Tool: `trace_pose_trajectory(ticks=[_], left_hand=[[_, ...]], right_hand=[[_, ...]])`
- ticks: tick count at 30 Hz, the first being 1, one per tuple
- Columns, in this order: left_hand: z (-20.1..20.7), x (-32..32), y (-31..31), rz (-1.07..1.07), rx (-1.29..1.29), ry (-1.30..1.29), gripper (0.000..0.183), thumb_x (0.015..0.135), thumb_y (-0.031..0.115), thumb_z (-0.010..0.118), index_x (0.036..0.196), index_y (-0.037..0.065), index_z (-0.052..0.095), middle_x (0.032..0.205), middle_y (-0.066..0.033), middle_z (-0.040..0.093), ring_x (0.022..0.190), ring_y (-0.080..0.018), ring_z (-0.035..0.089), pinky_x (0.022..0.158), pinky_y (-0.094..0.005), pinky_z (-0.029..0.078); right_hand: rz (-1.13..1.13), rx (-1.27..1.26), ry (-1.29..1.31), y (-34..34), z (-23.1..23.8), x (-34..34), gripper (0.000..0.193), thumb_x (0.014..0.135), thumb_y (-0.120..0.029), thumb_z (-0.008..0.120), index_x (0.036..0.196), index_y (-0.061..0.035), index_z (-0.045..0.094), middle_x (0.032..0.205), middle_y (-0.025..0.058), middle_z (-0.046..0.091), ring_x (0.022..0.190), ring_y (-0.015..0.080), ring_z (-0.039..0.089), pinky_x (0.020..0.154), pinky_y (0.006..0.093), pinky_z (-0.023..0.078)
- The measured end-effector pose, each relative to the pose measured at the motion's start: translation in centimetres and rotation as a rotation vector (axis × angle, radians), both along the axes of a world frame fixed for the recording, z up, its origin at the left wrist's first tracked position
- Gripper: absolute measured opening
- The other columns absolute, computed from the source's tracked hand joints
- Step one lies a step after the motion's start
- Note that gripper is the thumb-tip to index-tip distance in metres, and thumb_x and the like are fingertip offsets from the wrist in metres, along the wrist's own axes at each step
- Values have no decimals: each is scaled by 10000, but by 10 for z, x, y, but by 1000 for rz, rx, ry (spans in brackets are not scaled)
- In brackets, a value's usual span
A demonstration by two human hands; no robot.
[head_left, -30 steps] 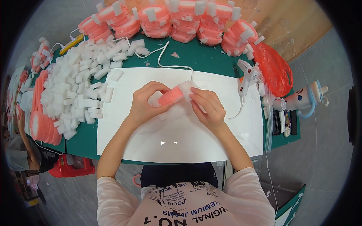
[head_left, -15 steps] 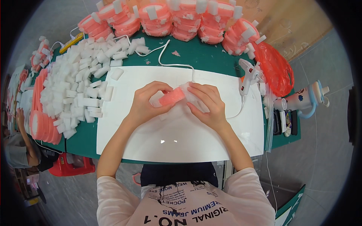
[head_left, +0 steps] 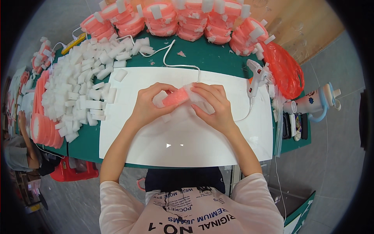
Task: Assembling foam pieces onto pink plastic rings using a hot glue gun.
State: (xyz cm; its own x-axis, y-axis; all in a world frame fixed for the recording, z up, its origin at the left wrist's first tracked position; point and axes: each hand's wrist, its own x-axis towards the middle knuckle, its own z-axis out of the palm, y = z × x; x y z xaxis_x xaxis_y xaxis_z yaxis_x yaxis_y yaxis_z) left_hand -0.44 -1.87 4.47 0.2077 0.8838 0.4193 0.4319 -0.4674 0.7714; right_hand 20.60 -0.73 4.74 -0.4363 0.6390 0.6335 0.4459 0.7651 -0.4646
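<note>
Above the middle of the white board (head_left: 187, 152), both my hands hold a small piece with a pink fuzzy side (head_left: 175, 97) and white, foam-like parts at its ends. My left hand (head_left: 149, 106) grips its left end, thumb below and fingers above. At the right end my right hand (head_left: 216, 110) pinches a whitish, partly see-through bit (head_left: 191, 93) between curved fingers and thumb. My fingers cover some of the piece, so I cannot tell how its parts join.
A heap of white foam blocks (head_left: 83, 85) lies at the left. Stacks of pink-and-white round pieces (head_left: 161, 21) line the back. On the right are a glue gun (head_left: 255, 78), a red plastic bag (head_left: 286, 72) and a tumbler (head_left: 311, 102). Another person's arm (head_left: 25, 132) shows far left.
The piece has shifted slightly left and turned a little, showing more of its pink side. My hands keep their grip with small finger movements.
</note>
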Motion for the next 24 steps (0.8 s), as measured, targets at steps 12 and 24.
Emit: trace_pose_trajectory(ticks=[12,24], left_hand=[[-7,-5,4,19,-27,-45,329,609,106,726,919,54,628,850,-11,641,711,-51,547,483,-169,283],[-14,-16,15,-65,-175,-230,331,638,77,717,936,-7,603,877,-64,632,870,-143,582,828,-257,411]], right_hand=[[52,-29,-51,-1,2,-3,543,611,-37,717,1128,-61,553,1173,66,537,947,254,481,815,322,429],[198,-152,-271,18,32,5,536,661,-3,603,1181,-115,533,1197,31,520,957,242,434,879,339,324]])
